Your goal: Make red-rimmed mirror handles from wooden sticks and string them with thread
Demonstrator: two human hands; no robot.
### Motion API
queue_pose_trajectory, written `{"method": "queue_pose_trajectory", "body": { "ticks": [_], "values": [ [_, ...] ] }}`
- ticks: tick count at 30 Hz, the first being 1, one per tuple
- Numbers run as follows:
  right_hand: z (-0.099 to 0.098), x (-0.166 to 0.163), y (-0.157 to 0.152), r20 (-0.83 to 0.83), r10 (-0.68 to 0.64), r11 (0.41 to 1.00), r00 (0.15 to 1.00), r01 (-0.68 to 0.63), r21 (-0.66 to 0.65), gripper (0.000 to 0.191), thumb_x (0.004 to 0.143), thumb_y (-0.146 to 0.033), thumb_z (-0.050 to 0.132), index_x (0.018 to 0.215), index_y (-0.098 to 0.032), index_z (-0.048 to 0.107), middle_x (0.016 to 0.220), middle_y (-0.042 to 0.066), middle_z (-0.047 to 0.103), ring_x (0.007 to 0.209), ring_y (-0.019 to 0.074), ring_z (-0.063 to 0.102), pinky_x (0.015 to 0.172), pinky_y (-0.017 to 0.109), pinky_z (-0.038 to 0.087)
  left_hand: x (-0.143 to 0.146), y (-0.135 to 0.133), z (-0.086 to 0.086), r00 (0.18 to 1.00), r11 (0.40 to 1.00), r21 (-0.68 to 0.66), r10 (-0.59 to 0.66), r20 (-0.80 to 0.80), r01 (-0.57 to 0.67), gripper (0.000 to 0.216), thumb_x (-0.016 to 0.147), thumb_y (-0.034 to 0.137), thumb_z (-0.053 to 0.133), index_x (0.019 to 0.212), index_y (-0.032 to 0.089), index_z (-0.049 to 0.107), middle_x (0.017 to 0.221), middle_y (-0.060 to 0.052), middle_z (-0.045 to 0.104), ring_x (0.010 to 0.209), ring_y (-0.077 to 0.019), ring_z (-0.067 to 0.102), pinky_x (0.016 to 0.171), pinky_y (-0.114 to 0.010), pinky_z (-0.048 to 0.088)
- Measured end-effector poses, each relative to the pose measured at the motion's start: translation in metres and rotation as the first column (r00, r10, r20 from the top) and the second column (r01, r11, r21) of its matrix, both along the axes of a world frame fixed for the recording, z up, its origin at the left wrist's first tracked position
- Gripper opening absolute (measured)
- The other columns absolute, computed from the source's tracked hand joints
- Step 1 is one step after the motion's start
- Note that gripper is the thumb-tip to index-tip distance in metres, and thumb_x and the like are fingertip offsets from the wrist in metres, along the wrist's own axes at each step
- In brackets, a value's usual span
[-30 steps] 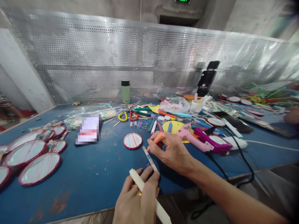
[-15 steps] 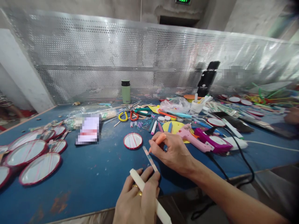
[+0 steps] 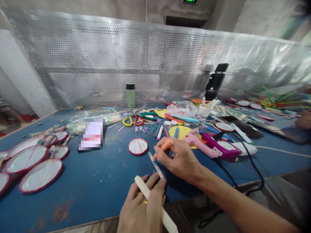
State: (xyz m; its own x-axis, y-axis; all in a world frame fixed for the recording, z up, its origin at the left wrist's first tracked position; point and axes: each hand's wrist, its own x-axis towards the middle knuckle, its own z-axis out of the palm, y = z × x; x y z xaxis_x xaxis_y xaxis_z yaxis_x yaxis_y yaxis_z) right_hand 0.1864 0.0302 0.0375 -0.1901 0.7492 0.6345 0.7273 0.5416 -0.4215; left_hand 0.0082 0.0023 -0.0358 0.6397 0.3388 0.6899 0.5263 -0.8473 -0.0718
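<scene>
My left hand pinches the near end of a thin flat craft stick with pale coloured bands along it. The same hand also holds a cream-white marker, which lies slantwise across the fingers. In my right hand is an orange marker, pointed down at the stick. Its tip is at the stick's far part, mostly hidden by the fingers. Just beyond the stick lies a small white disc with a red rim and pink stripes.
Red-rimmed discs and a phone lie to the left. A pink glue gun and a purple box with a black cable are at the right. Pliers, a green bottle and a black bottle stand farther back.
My right hand has shifted slightly left along the stick, its fingertips now over the stick's far part. My left hand keeps its hold, almost unmoved.
</scene>
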Motion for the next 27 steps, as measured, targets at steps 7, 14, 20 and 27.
{"method": "queue_pose_trajectory", "body": {
  "ticks": [7,14,20,27],
  "values": [
    [-0.0004,0.0000,0.0004,0.013,0.031,0.999,0.999,-0.031,0.012,0.025,0.089,-0.023,0.054,0.065,-0.020,0.049,0.068,-0.001,0.067,0.061,0.0117,0.059,0.062,0.026,0.041,-0.0006,-0.0002,0.0013,1.000,1.000,0.010,-0.009,0.013,0.009,0.032,0.098,0.013,0.038,0.124,0.009,0.055,0.115,-0.012,0.072,0.105,-0.0232,0.069,0.082,-0.035,0.062],
    [0.0007,0.0011,-0.0004,0.016,0.005,1.000,1.000,-0.005,0.013,0.025,0.088,-0.023,0.054,0.063,-0.020,0.052,0.068,-0.001,0.067,0.061,0.0115,0.060,0.062,0.026,0.042,0.0003,-0.0034,0.0047,1.000,0.999,-0.047,0.028,0.012,-0.027,0.032,0.100,0.013,0.034,0.124,0.010,0.054,0.118,-0.010,0.070,0.109,-0.0215,0.067,0.084,-0.037,0.062],
    [0.0013,0.0026,-0.0015,0.028,-0.031,0.999,0.999,0.031,0.013,0.025,0.087,-0.023,0.055,0.062,-0.020,0.051,0.066,-0.001,0.067,0.061,0.0121,0.060,0.063,0.026,0.044,-0.0020,-0.0005,0.0033,1.000,1.000,0.015,0.010,-0.021,-0.010,0.032,0.098,0.013,0.037,0.124,0.010,0.055,0.118,-0.010,0.070,0.107,-0.0228,0.068,0.081,-0.036,0.062],
    [0.0010,0.0027,-0.0012,0.009,-0.029,1.000,1.000,0.029,0.006,0.024,0.086,-0.023,0.054,0.063,-0.020,0.052,0.068,0.000,0.067,0.060,0.0123,0.060,0.061,0.026,0.043,-0.0003,-0.0020,0.0048,1.000,1.000,0.018,0.013,0.003,-0.013,0.031,0.099,0.015,0.035,0.123,0.010,0.055,0.115,-0.009,0.072,0.104,-0.0224,0.069,0.078,-0.035,0.063]
  ]
}}
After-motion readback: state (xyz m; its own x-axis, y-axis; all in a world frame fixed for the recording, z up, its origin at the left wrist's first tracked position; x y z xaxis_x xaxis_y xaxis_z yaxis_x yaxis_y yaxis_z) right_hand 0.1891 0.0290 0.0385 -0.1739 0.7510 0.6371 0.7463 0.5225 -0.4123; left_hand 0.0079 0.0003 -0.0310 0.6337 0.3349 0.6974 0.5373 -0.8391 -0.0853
